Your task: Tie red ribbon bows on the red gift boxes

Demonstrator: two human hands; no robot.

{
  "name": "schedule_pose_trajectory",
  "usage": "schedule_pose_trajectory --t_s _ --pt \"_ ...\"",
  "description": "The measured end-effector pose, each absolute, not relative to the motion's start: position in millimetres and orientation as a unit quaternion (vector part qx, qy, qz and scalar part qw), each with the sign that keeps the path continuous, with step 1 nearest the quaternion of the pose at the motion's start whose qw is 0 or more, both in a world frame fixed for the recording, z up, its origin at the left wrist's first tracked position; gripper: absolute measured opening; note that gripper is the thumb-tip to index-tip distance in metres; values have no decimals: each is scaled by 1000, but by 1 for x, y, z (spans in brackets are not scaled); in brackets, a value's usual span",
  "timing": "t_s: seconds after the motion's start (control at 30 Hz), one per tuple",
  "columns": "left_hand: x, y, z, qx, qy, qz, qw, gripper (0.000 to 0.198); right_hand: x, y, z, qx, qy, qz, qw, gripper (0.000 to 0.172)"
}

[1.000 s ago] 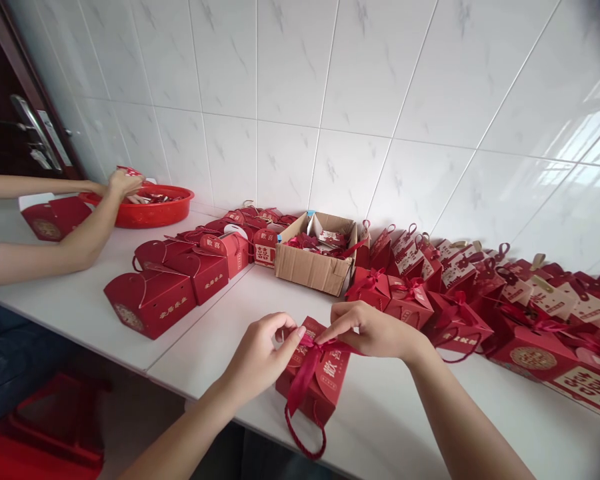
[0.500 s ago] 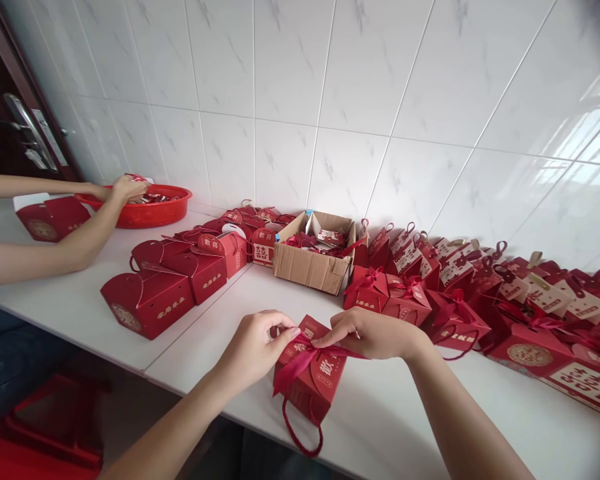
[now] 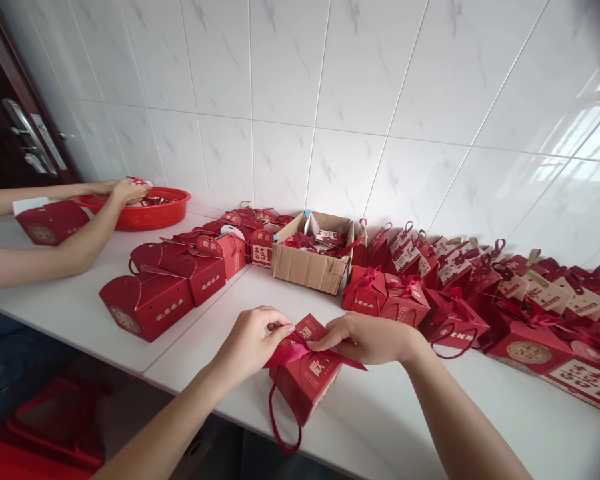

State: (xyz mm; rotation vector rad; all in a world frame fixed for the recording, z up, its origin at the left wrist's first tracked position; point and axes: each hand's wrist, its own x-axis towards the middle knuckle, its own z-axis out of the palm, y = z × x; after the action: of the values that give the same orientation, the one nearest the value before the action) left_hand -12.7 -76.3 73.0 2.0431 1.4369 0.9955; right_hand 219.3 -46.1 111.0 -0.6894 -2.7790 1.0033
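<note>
In front of me a red gift box with gold lettering sits on the white table near its front edge, a twisted cord handle hanging down its near side. A shiny red ribbon crosses the top of the box. My left hand pinches the ribbon on the left between thumb and fingers. From the right, my right hand is closed on the ribbon near its middle, with a loose tail poking out below the fingers. The exact crossing of the ribbon is partly hidden by my fingers.
Several red boxes stand to the left. A cardboard box of red items is behind, and ribboned boxes line the right side along the tiled wall. A co-worker's hands are over a red basin at far left.
My hands have drawn the ribbon, and its left part now points sideways instead of hanging down the box. The box has shifted slightly left, and its cord handle has swung left.
</note>
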Motion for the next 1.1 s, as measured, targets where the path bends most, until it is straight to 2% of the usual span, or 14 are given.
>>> schedule_pose_trajectory --t_s 0.13,0.27,0.4,0.53,0.63,0.73,0.8,0.87,0.9,0.97,1.1 --pt "-14 -77 71 740 525 356 224 18 219 -49 113 -219 -919 321 63 40" --pt "-14 -77 71 729 523 367 245 21 218 -52 120 -219 -924 285 132 44" --pt "-13 -80 70 692 531 433 227 25 218 -53 124 -299 -901 206 236 38" --pt "-16 -96 61 627 584 467 218 31 224 -48 122 -379 -873 155 264 36" --pt "-18 -113 48 606 565 490 271 31 235 -42 119 -393 -878 181 204 56" --pt "-14 -128 33 603 495 526 338 38 243 -36 113 -385 -883 262 55 85" --pt "-7 -134 26 577 463 556 379 45 243 -32 108 -353 -884 307 -13 108" --pt "2 -136 21 538 462 576 407 46 238 -30 102 -303 -892 337 -13 128" --pt "7 -137 20 521 468 580 415 45 234 -29 100 -272 -898 346 1 133" --pt "13 -136 18 497 481 583 426 43 227 -30 98 -224 -910 349 31 131" --pt "14 -129 10 465 493 601 425 46 220 -36 105 -245 -914 308 97 105"
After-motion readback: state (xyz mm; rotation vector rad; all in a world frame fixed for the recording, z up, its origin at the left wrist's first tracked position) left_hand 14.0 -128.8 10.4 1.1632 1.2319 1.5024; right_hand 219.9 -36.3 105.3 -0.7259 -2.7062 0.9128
